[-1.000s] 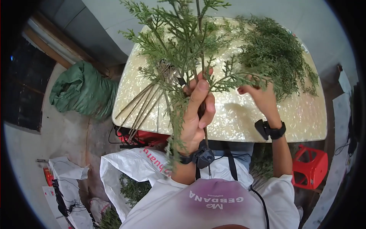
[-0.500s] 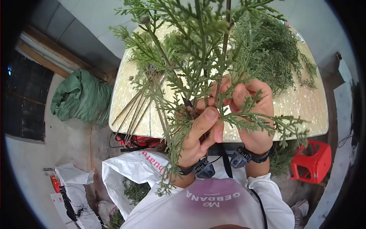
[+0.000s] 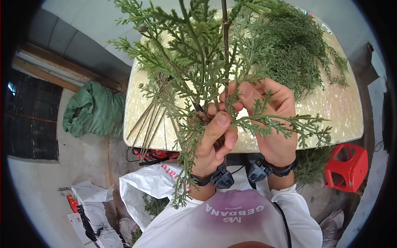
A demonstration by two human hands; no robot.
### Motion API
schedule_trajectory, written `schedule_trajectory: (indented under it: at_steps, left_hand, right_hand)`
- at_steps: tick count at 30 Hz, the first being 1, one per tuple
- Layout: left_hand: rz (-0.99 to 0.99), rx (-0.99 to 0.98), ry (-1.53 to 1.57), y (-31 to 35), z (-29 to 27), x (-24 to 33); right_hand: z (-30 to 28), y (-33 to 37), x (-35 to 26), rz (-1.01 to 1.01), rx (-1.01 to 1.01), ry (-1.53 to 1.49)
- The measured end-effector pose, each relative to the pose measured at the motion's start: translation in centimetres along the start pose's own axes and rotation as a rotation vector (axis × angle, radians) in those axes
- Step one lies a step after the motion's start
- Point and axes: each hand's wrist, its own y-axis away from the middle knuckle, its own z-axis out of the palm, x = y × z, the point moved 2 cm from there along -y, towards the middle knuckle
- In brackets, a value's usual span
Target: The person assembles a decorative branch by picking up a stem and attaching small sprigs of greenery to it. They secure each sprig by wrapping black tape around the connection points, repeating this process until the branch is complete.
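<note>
A leafy evergreen sprig bundle (image 3: 198,58), like cypress or arborvitae, stands upright in front of me above the table. My left hand (image 3: 209,146) is closed round its lower stems, thumb on the near side. Just above that thumb, a dark band (image 3: 199,108) shows on one stem. Close beside it on the right, my right hand (image 3: 277,113) has its thumb and fingers pinched together among the stems and small leaves. Foliage partly covers those fingertips. One side shoot (image 3: 285,122) spreads rightward across my right palm, and another droops over my left wrist.
The shiny cream table (image 3: 339,118) carries a heap of green cuttings (image 3: 285,49) at the far right and long bare stems (image 3: 144,128) at the left. A green sack (image 3: 95,109) sits left of it, a red stool (image 3: 347,167) right, and a white sack (image 3: 144,177) by my lap.
The view has shifted a little, so the table and stool appear further right. The sprigs and my right thumb have moved slightly left. Both hands keep their closed grip.
</note>
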Motion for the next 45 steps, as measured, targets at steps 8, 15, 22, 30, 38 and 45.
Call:
schedule_trajectory:
  at_steps: [8, 15, 22, 30, 38, 45]
  left_hand:
    - [-0.033, -0.146, 0.297, -0.8, -1.2, -0.7]
    - [-0.087, -0.168, 0.272, -1.1, -1.0, -0.7]
    - [-0.068, -0.175, 0.313, -1.0, -1.2, -1.1]
    - [-0.029, -0.140, 0.275, -0.8, -0.6, -1.2]
    - [-0.049, -0.232, 0.315, -0.9, -1.0, -1.2]
    - [-0.054, -0.173, 0.259, -1.2, -1.3, -1.3]
  right_hand:
    - [0.1, -0.3, 0.7, -0.045, 0.052, 0.003]
    - [-0.5, -0.3, 0.7, 0.018, 0.105, -0.020]
    - [-0.8, -0.2, 1.5, -0.096, 0.097, -0.005]
    - [-0.2, -0.3, 0.4, -0.012, 0.144, -0.013]
    - [-0.5, -0.3, 0.8, -0.013, 0.140, -0.005]
    - [-0.8, -0.2, 0.8, -0.035, 0.146, 0.066]
